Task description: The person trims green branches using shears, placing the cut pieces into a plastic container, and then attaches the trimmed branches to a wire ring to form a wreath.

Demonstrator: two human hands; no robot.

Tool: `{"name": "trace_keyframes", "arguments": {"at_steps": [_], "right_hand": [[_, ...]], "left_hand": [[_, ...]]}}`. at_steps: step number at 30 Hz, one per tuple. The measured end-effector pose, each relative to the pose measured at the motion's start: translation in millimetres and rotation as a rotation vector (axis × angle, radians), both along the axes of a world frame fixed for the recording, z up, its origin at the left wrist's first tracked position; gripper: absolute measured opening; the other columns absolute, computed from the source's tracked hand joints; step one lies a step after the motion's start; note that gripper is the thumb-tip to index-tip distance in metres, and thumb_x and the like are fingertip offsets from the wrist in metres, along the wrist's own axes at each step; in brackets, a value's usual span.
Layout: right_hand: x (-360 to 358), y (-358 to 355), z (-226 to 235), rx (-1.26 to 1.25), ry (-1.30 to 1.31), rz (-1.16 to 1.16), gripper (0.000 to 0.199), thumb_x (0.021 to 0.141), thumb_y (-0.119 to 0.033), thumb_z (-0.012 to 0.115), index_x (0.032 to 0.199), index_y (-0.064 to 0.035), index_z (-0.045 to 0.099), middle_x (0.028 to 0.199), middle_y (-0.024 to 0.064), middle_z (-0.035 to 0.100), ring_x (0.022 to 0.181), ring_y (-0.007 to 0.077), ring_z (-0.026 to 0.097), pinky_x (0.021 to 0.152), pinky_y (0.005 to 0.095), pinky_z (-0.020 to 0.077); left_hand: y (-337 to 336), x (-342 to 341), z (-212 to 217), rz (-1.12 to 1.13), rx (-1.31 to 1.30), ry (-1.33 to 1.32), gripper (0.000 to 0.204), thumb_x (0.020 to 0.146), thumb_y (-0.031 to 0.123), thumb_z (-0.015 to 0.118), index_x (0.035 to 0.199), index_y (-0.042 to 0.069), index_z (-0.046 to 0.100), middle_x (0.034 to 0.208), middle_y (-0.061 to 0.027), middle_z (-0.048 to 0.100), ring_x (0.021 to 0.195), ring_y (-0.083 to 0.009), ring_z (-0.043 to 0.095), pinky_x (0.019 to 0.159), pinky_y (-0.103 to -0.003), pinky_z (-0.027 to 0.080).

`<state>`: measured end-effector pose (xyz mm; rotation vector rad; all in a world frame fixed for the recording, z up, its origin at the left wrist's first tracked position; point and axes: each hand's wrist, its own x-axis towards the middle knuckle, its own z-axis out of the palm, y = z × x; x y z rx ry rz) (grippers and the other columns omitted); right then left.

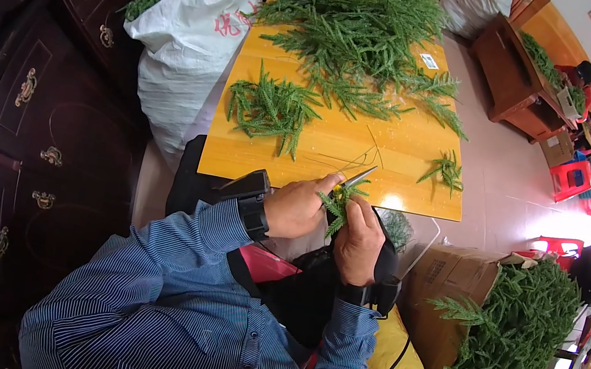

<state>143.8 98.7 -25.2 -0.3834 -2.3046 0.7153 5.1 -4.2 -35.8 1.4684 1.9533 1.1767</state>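
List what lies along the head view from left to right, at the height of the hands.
Dark wooden cabinet → left hand → green sprig held between both hands → right hand → cardboard box → heap of green sprigs spilling over it.

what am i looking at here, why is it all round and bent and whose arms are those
One picture, taken by a wide fisheye camera worn on a person's head and looking down, so straight edges bend near the rim. The arms in blue striped sleeves are that person's own. The left hand and right hand, each with a black device strapped at the wrist, meet on a small green feathery sprig; thin metal blades, seemingly scissors, stick out just above it. In front is a yellow wooden table bearing a large heap of green sprigs and a smaller bunch. A cardboard box full of sprigs stands on the right, a white sack on the left.
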Motion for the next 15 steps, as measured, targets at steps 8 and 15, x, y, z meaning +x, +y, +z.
{"name": "trace_keyframes", "arguments": {"at_steps": [8,15], "right_hand": [[-1,-1,0,-0.021,0.045,-0.032,0.033,0.074,0.012,0.049,0.103,0.0009,0.061,0.103,0.0196,0.065,0.092,0.037,0.065,0.08,0.0375,0.0527],[3,-2,0,-0.417,0.164,-0.015,0.019,0.087,0.004,0.057,0.106,0.0017,0.062,0.098,0.014,0.067,0.089,0.0244,0.065,0.079,0.0309,0.0513]], "left_hand": [[2,5,0,0.054,0.052,-0.01,0.053,0.085,0.008,0.059,0.134,0.0,0.041,0.11,-0.0282,0.062,0.101,-0.0457,0.06,0.085,-0.046,0.05],[5,2,12,0.0,0.034,-0.116,0.051,0.087,0.008,0.059,0.135,0.001,0.041,0.11,-0.0284,0.061,0.1,-0.0468,0.059,0.084,-0.046,0.049]]}}
